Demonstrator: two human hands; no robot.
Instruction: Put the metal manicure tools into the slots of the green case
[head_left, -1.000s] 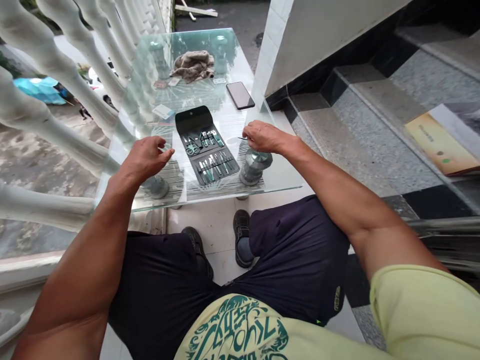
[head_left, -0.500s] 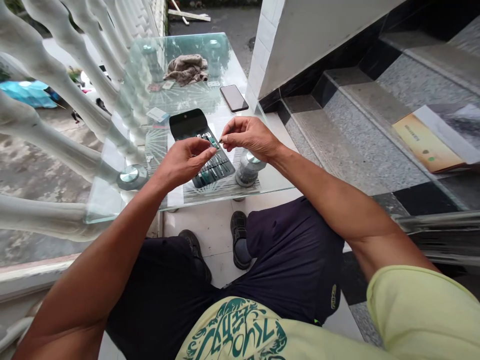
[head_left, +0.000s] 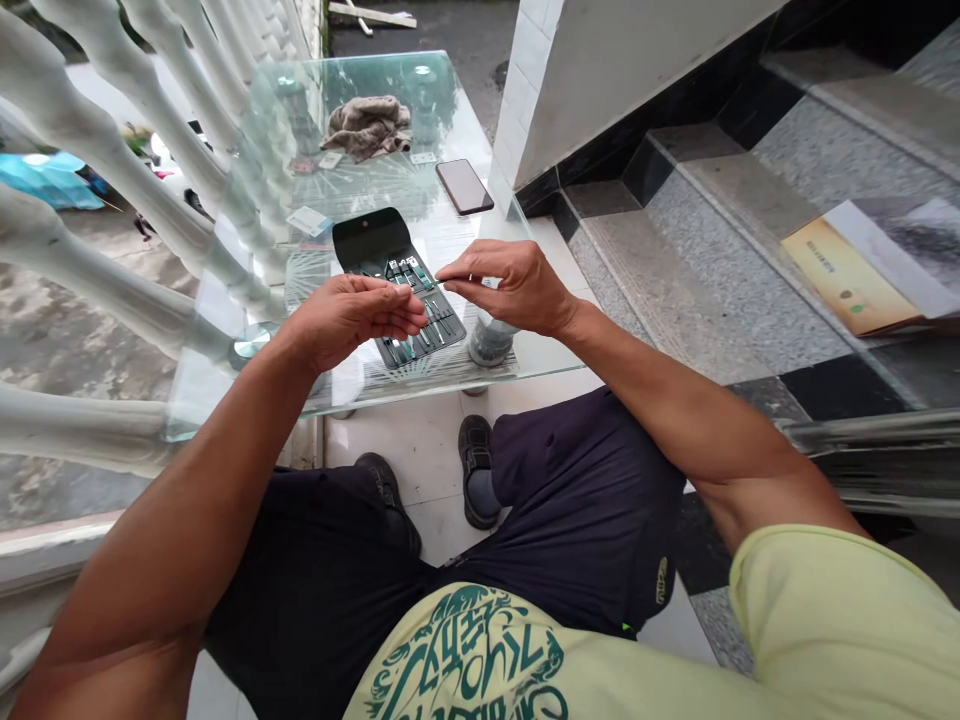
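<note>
My left hand (head_left: 364, 315) is over the near part of the glass table, fingers curled together and thumb resting along them; I see nothing held in it. Just to its right, my right hand (head_left: 517, 285) pinches a small thin manicure tool (head_left: 440, 281) between thumb and fingertips, its tip close to the left fingers. The tool's exact kind is too small to make out. Below and behind both hands lies an unfolded dark manicure case (head_left: 371, 232), with nail clippers (head_left: 405, 268) and several slim metal tools in its slots. My left hand hides part of the case.
The glass table (head_left: 322, 395) carries a phone (head_left: 465, 187), a crumpled cloth (head_left: 367, 128), and a small card (head_left: 309, 221). A table leg (head_left: 491, 342) shows under the glass. White balusters (head_left: 112, 130) run along the left; stone steps (head_left: 660, 250) with a booklet (head_left: 847, 275) rise at right.
My left hand has turned and its fingers have curled inward, where the thumb stuck out before. The right hand has shifted slightly, still pinching the thin tool. The view has tilted a little.
</note>
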